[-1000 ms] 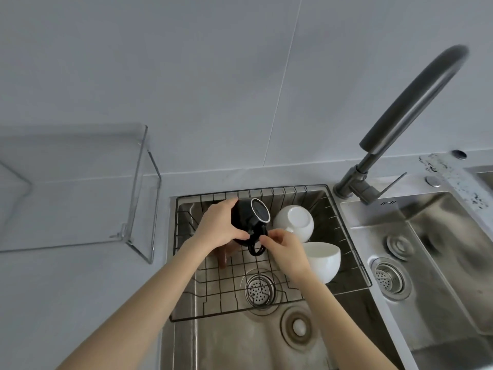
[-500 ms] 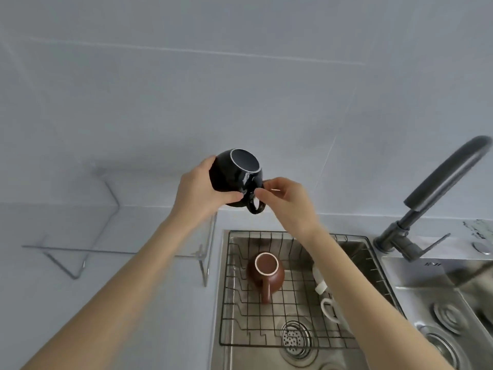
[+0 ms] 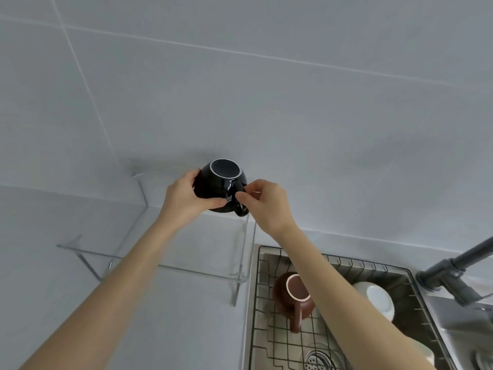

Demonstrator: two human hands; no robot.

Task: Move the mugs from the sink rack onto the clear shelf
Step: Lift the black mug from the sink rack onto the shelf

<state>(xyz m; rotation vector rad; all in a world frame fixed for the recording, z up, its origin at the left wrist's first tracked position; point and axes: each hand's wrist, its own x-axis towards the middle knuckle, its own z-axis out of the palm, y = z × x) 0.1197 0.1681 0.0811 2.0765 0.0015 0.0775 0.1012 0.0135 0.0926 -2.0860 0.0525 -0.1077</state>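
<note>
Both hands hold an upside-down black mug point(image 3: 220, 186) above the right end of the clear shelf point(image 3: 170, 265).

The left hand point(image 3: 186, 197) wraps the mug's left side, its grip clamped on the body with the thumb across the near face; the right hand point(image 3: 262, 202) has its grip pinched together on the mug's handle. The mug's base faces up, ringed in white. The clear shelf stands on the pale counter point(image 3: 173, 329), to the left of the sink. In the sink rack point(image 3: 269, 340), to the right and nearer, a brown mug point(image 3: 292, 296) lies inverted with its handle pointing near, partly behind the right forearm. A white bowl point(image 3: 378, 299) rests further right in the rack, and a dark faucet point(image 3: 453, 271) stands at the far right.
</note>
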